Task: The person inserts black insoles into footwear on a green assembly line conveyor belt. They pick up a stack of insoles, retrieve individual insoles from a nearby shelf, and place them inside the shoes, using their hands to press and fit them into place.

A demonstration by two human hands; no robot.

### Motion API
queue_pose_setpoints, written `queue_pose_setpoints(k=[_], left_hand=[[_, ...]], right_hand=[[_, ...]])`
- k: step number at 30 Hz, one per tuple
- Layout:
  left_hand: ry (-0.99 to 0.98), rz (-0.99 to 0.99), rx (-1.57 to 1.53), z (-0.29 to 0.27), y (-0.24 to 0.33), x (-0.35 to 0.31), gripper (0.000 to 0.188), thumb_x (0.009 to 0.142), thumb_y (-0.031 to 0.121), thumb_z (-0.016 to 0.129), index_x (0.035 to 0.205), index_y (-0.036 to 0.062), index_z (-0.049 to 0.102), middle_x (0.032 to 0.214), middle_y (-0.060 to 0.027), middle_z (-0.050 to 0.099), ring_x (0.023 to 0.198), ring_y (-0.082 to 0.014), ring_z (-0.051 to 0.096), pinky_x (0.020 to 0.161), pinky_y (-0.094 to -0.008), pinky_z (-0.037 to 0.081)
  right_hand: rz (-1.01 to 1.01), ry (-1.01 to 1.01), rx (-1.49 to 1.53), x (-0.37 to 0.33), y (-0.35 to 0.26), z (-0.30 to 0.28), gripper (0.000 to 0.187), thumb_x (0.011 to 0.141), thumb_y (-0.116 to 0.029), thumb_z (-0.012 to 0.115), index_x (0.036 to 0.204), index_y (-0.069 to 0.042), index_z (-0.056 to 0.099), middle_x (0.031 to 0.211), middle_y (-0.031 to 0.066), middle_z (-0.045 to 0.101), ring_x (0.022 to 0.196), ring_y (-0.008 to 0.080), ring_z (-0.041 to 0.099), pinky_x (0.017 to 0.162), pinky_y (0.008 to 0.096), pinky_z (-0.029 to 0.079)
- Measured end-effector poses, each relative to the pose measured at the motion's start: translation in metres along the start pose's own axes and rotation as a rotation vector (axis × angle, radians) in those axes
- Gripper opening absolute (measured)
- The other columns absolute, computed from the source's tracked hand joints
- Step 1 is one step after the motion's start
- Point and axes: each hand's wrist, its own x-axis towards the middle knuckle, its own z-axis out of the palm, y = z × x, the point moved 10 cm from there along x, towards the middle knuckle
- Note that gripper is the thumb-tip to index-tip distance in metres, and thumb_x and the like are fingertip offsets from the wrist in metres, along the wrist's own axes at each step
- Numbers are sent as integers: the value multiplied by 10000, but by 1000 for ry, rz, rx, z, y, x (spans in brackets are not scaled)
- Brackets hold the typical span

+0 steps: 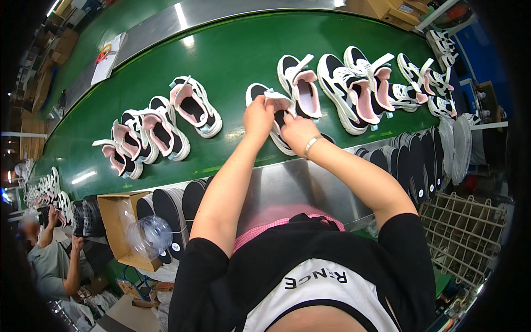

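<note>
A black and white sneaker (pixel 284 145) with a pink lining rests on the green work surface in front of me. My left hand (pixel 258 117) is closed on its upper at the raised white tongue. My right hand (pixel 300 134) pinches the shoe at its opening, fingertips partly inside; whether they also hold an insole is hidden. Behind my right wrist a dark, pale-edged piece shows, too covered to name. Just beyond stands another sneaker (pixel 306 95) with its tongue pulled up.
More sneakers stand to the right (pixel 354 99) and left (pixel 160 130). Stacks of black insoles (pixel 412 160) line the near edge, beside a cardboard box (pixel 119 227) and a clear plastic container (pixel 149 237). A wire rack (pixel 462 235) is at right. Another person (pixel 55 260) works at far left.
</note>
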Motion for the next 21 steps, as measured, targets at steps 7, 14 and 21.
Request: queue_pose_setpoints(k=[7,14,21], left_hand=[[23,-96,105,0,-17,-6,208,792,220,474,771,17,517,760,-180,571,740,-358,544,645,-442,422],[1,123,-77,22,-14,-14,198,730,124,509,880,2,463,741,-135,586,783,-331,550,716,-408,429],[-195,-63,-399,25,-11,-21,320,609,-82,479,927,-71,441,899,-155,570,861,-270,555,799,-299,420]], right_hand=[[91,131,328,-11,8,-4,165,718,-138,535,832,-20,548,976,162,514,896,260,513,712,369,457],[200,-215,93,-39,23,-16,152,700,-125,544,829,-51,574,869,117,578,807,246,561,662,333,471],[-38,-82,85,10,-3,22,93,697,-109,518,740,-68,589,758,101,577,719,244,578,629,332,481]])
